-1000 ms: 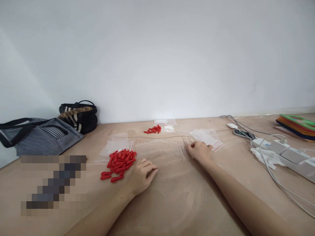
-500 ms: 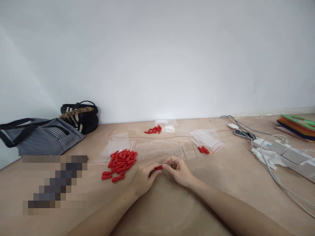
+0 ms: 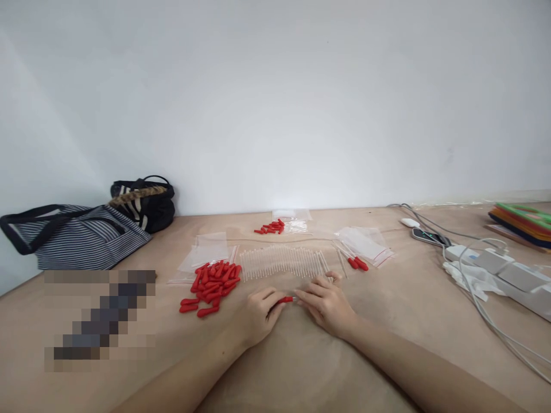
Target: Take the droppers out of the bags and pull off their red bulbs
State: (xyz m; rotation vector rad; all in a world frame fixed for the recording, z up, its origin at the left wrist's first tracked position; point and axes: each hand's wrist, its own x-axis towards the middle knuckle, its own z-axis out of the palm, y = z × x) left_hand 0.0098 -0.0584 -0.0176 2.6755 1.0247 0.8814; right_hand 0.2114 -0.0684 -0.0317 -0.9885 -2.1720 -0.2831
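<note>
Between finger and thumb, my left hand [image 3: 263, 312] grips a red rubber dropper bulb [image 3: 284, 299], its narrow end toward the right. My right hand [image 3: 323, 304] pinches a thin clear dropper tube [image 3: 295, 299]; a short bit of it shows at the bulb's mouth, and the fingers hide the rest. Left of my hands lies a heap of red bulbs [image 3: 215, 284]. Beyond them, many clear tubes [image 3: 279, 263] lie side by side in a row. Two droppers with red bulbs [image 3: 358, 264] rest together to the right of this row.
Clear zip bags [image 3: 364, 244] lie at the right, and more bags [image 3: 210, 248] behind the heap. Farther back are small red bulbs [image 3: 271, 227] and short tubes [image 3: 297, 226]. A power strip [image 3: 508, 275] with cables is at right, a striped bag [image 3: 90, 238] at left.
My right hand has turned over, knuckles up, and shifted slightly right. Its fingers now hold a clear tube at the bulb's mouth. The left hand keeps its grip on the bulb.
</note>
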